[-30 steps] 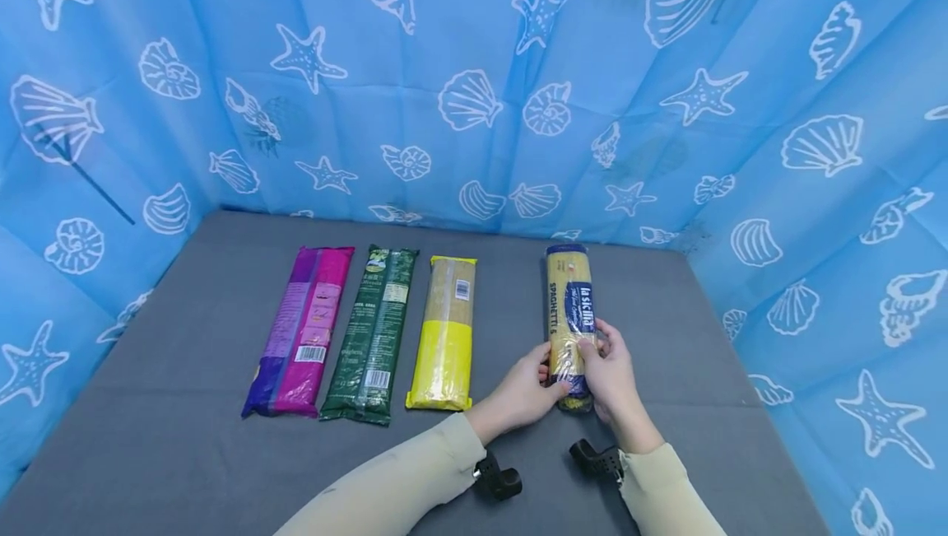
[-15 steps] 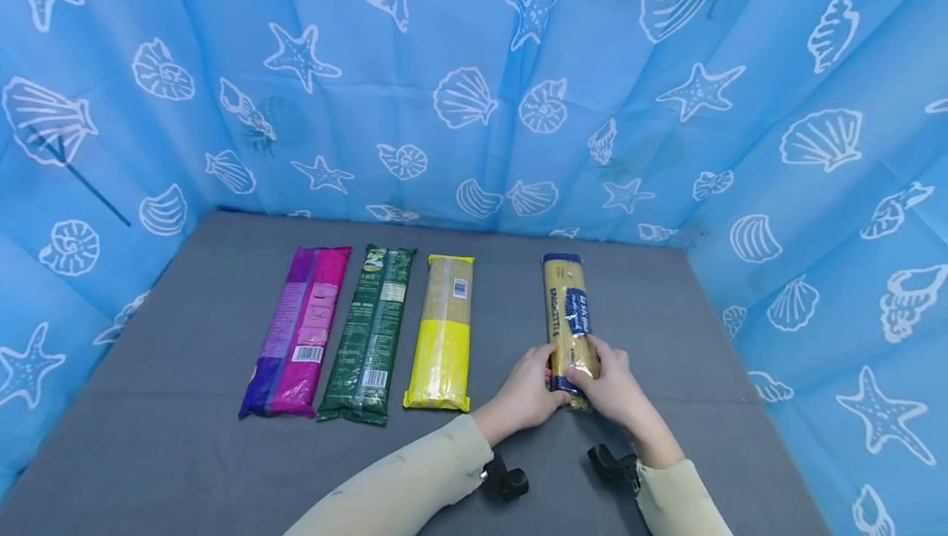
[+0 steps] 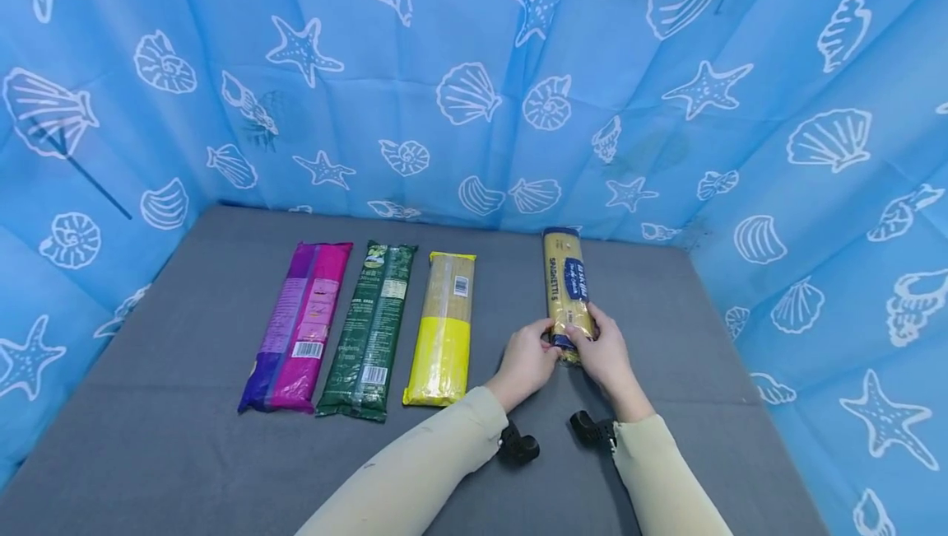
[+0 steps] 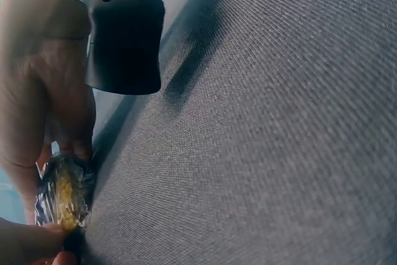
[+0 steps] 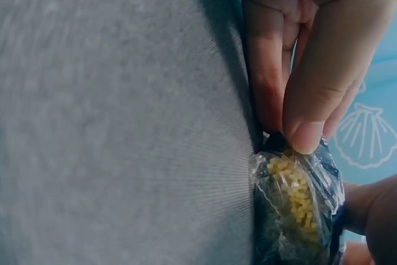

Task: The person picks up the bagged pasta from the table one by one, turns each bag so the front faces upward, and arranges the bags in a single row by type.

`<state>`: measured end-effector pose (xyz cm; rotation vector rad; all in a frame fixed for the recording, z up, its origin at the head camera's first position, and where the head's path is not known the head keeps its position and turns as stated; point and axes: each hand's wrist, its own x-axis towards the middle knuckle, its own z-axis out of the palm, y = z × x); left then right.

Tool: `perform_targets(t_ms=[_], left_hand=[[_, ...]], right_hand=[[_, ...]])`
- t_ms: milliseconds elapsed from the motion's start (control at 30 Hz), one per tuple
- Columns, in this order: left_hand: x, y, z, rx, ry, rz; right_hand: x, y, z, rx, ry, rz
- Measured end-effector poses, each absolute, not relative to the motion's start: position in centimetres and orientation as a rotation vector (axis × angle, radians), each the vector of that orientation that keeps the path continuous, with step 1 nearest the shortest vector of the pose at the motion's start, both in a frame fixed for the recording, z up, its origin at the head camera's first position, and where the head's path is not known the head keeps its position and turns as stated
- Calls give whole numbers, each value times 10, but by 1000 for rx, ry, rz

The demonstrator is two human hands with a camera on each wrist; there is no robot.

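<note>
Both hands hold a clear-and-blue pack of spaghetti (image 3: 566, 277) by its near end, right of centre in the head view. My left hand (image 3: 524, 361) grips its left side, and my right hand (image 3: 603, 352) its right side with the thumb on top. The pack's far end reaches the back of the table. In the left wrist view the crinkled end of the spaghetti pack (image 4: 65, 193) lies between the right hand (image 4: 53, 91) above and left fingertips below. The right wrist view shows the left hand's thumb (image 5: 307, 134) on the wrapper over yellow strand ends.
Three more pasta packs lie left of the hands: a purple-pink pack (image 3: 304, 322), a green pack (image 3: 368, 326) and a yellow pack (image 3: 442, 330). They rest side by side on the grey tabletop (image 3: 185, 454). A blue shell-print curtain (image 3: 415, 91) borders the table's back and sides.
The spaghetti pack came slightly toward me at first, then slid away to the table's back, both hands moving with it. The other three packs stayed in place.
</note>
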<state>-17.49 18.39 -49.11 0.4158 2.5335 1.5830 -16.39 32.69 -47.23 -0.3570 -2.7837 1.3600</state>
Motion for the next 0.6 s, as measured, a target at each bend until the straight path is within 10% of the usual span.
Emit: perform_targets(t_ms=[600], left_hand=[[-179, 135, -468, 435, 2397, 1576]], right_hand=[[-157, 317, -452, -346, -2717, 1125]])
